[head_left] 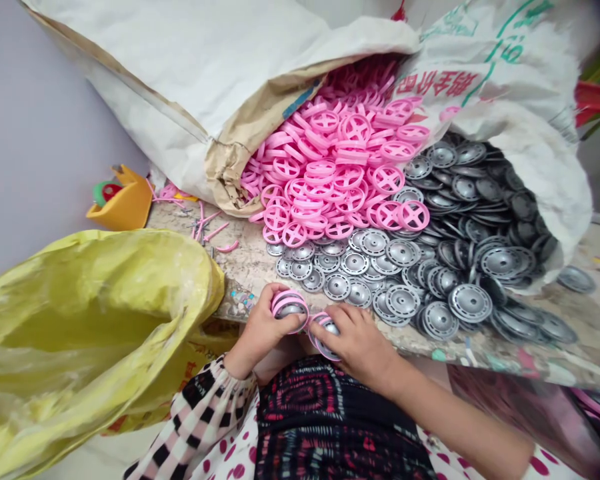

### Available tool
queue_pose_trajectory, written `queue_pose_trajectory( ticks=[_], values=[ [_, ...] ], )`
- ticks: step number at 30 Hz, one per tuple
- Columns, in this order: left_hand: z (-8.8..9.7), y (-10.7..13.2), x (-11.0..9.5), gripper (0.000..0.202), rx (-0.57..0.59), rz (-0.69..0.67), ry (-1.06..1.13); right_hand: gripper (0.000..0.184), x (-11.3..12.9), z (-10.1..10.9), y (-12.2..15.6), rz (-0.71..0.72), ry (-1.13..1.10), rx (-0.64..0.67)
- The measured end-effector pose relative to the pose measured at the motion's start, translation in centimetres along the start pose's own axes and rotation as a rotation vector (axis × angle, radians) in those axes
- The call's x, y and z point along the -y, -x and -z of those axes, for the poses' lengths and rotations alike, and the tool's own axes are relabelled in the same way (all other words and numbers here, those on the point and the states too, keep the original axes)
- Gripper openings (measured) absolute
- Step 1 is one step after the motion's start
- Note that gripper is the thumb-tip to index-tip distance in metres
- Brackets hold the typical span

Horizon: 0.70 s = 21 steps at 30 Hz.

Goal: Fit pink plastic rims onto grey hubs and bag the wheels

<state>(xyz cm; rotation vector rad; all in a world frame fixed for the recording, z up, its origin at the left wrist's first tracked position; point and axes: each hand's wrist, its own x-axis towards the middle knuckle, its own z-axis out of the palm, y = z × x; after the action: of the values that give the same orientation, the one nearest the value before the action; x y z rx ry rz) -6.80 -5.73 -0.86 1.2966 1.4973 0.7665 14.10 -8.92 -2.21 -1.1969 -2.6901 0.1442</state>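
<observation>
My left hand [265,328] grips a small toy wheel [290,304], a pink rim with a silver-grey disc set in it, between thumb and fingers. Close beside it, my right hand [359,340] has its fingers closed over another pink-rimmed wheel with a grey disc [327,325], partly hidden by the fingers. Both wheels are above the table's front edge, nearly touching each other. Just beyond the hands lie loose silver-grey discs [337,287]. Behind these rises a heap of pink four-spoked rims [347,177].
A white sack [170,60] spills the pink rims; another white sack [545,160] at right holds grey discs. An open yellow bag [105,250] stands at left, below a yellow container [135,203]. Pink scraps [215,231] lie on the worn tabletop [250,257].
</observation>
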Motion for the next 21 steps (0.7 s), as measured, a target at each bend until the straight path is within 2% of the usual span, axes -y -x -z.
queue_pose_trajectory(
  ticks=[6, 9, 13, 15, 18, 21],
  values=[
    [-0.1, -0.1, 0.6, 0.051, -0.036, 0.016, 0.088, 0.061, 0.2, 0.4, -0.7, 0.012, -0.034, 0.066],
    [0.0, 0.0, 0.9, 0.051, -0.048, 0.030, 0.132, 0.057, 0.2, 0.2, -0.6, 0.047, -0.022, 0.067],
    [0.3, 0.2, 1.1, 0.053, -0.058, 0.069, 0.210, 0.061, -0.2, -0.1, -0.4, 0.033, -0.081, 0.047],
    [0.3, 0.4, 1.0, 0.052, -0.059, 0.097, 0.278, 0.059, -0.4, 0.2, -0.4, -0.025, -0.182, 0.004],
    [-0.1, 0.8, 0.4, 0.051, -0.062, 0.135, 0.418, 0.056, 0.0, 1.4, -1.0, -0.115, -0.387, -0.130],
    [-0.7, 1.1, -0.5, 0.050, -0.020, 0.176, 0.569, 0.056, 0.9, 2.8, -2.2, -0.098, -0.521, -0.234]
  ],
)
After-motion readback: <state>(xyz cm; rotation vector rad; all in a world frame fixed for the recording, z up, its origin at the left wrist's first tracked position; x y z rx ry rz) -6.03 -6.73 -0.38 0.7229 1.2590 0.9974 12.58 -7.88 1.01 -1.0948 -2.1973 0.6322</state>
